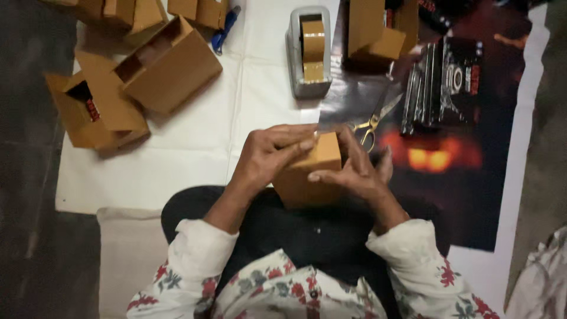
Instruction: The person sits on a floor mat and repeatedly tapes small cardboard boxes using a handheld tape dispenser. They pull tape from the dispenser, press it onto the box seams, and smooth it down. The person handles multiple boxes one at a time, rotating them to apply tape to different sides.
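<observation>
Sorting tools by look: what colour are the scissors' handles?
Gold, or yellowish. The scissors show in the head view, just beyond the right hand.

Both hands grip a small brown cardboard box (307,174) over the person's lap: the left hand (269,152) on its left side, the right hand (354,168) on its right. Gold-handled scissors (373,121) lie just beyond, a grey tape dispenser (308,52) farther off, and open cardboard boxes (136,77) at left.

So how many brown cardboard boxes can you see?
About 7: one box in both hands, two open boxes at upper left, two more cut off by the top edge, two beside the tape dispenser. More may be hidden.
</observation>
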